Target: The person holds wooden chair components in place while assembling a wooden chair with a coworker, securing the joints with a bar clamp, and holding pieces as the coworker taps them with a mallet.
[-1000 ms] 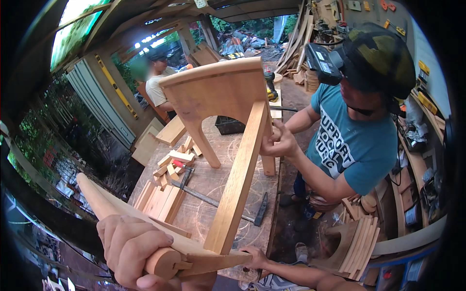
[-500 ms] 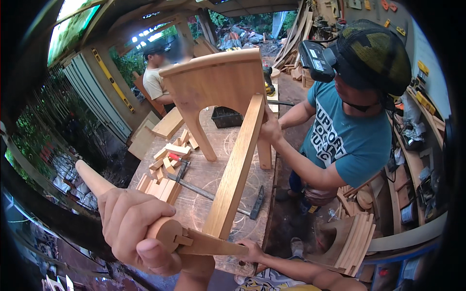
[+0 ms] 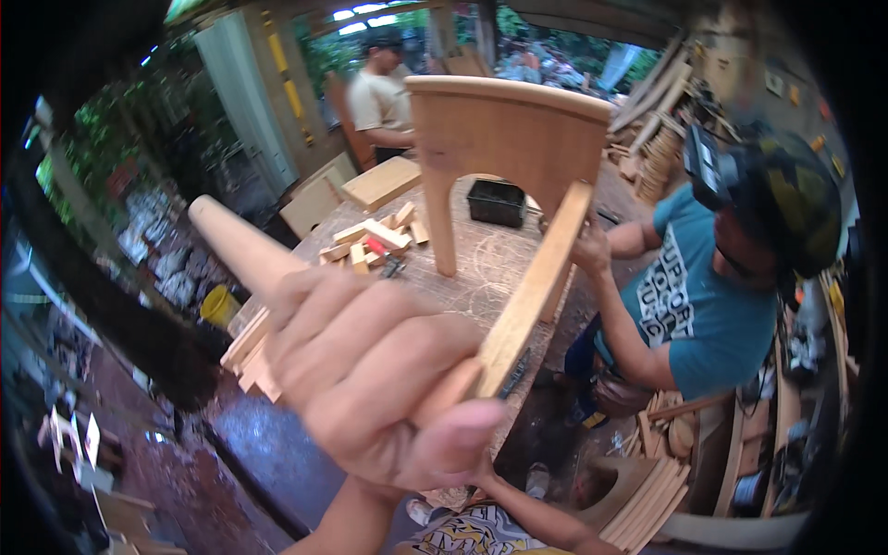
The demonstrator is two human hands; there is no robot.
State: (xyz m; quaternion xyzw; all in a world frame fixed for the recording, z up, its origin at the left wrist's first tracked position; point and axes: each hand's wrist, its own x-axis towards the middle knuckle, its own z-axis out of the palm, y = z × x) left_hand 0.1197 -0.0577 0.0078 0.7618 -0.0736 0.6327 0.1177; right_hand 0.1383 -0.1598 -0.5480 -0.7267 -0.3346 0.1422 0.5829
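Observation:
My left hand (image 3: 379, 370) is closed around a round, tapered wooden chair leg (image 3: 242, 248), whose narrow end points up and to the left. Behind this fist, a squared wooden rail (image 3: 536, 287) runs up to the chair back (image 3: 509, 120), a wide panel with an arched cut-out standing on the table. The fist hides where leg and rail meet. My right hand (image 3: 479, 474) lies low behind it, nearly all covered, with its fingers out of sight. At the rail's far end, a co-worker's hand (image 3: 592, 248) is against the chair frame.
The worktable (image 3: 472, 254) bears a black bin (image 3: 497, 205), loose wood blocks (image 3: 384, 233) and a flat board (image 3: 381, 183). A co-worker in a teal shirt (image 3: 708, 296) stands at the right; another person in a pale shirt (image 3: 379, 97) is beyond. Curved boards (image 3: 652, 509) are stacked lower right.
My left hand, with the leg, looks larger and nearer, now covering my right hand and most of the hammer on the table. The view has shifted, so the chair back sits further right.

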